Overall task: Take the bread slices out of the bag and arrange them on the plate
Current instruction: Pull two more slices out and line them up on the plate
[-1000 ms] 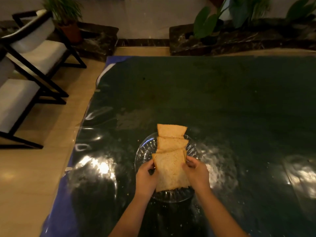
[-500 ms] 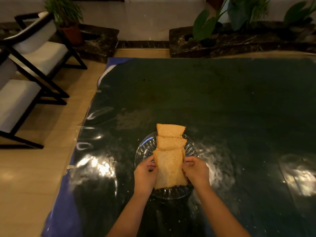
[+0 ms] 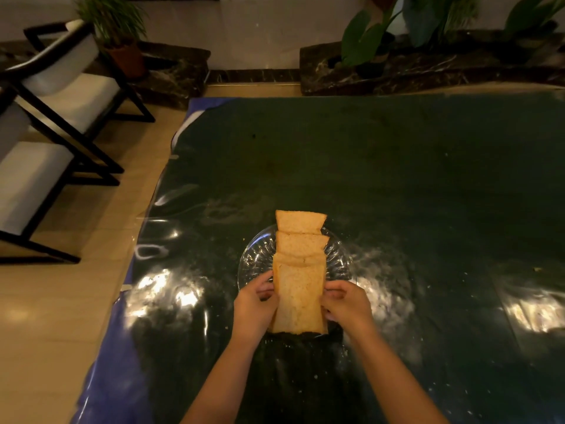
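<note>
A clear glass plate [image 3: 256,258] stands on the dark table near me. Several tan bread slices lie on it in an overlapping row running away from me; the far slice [image 3: 300,221] overhangs the plate's back rim and a middle slice [image 3: 302,244] laps over it. The nearest slice [image 3: 299,298] covers the plate's front. My left hand [image 3: 255,304] grips its left edge and my right hand [image 3: 345,304] grips its right edge. No bag is in view.
The table [image 3: 397,179] carries a dark green cover under glossy clear plastic, with crumbs around the plate. Its left edge [image 3: 143,240] drops to a tan floor. White-cushioned black chairs [image 3: 55,117] stand at left; potted plants [image 3: 376,35] line the back wall.
Both hands have straightened the nearest slice and drawn it slightly toward me, lining it up with the row. The other slices have stayed put.
</note>
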`<state>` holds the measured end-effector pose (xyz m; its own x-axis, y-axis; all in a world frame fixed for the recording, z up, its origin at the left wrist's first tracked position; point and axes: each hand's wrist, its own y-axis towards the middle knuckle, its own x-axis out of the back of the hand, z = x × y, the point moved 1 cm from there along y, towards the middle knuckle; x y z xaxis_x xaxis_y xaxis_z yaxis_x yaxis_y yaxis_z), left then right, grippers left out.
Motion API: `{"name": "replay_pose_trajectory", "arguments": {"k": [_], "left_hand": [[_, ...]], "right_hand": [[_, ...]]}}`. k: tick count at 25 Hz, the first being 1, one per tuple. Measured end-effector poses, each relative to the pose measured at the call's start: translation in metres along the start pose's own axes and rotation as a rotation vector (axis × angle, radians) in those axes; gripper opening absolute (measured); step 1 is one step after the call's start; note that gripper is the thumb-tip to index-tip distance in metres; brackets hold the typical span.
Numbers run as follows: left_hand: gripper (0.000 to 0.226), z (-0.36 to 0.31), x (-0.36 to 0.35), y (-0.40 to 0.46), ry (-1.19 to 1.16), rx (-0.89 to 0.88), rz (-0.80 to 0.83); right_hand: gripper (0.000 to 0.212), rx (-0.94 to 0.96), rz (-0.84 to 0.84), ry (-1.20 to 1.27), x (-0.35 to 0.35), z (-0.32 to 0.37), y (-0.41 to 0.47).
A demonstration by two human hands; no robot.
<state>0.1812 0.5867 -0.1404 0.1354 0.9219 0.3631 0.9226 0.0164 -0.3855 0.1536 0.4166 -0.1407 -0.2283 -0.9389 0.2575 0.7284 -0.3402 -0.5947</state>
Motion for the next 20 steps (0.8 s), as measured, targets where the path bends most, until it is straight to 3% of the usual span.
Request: {"name": "replay_pose_trajectory", "arguments": {"k": [4, 7, 11, 20], "left_hand": [[0.042, 0.016, -0.002, -0.005, 0.022, 0.005, 0.013], [0.041, 0.021, -0.009, -0.005, 0.039, 0.012, -0.005], [0.040, 0.022, -0.009, -0.004, 0.145, -0.051, -0.155], [0.033, 0.017, -0.014, 0.007, 0.062, -0.041, -0.066]], "right_hand": [[0.021, -0.028, 0.027, 0.103, 0.008, -0.020, -0.005], [0.022, -0.014, -0.024, -0.066, 0.003, -0.027, 0.002], [0.024, 0.200, -0.113, -0.289, -0.004, -0.028, 0.004], [0.034, 0.188, -0.187, -0.149, -0.014, -0.025, 0.014]]}}
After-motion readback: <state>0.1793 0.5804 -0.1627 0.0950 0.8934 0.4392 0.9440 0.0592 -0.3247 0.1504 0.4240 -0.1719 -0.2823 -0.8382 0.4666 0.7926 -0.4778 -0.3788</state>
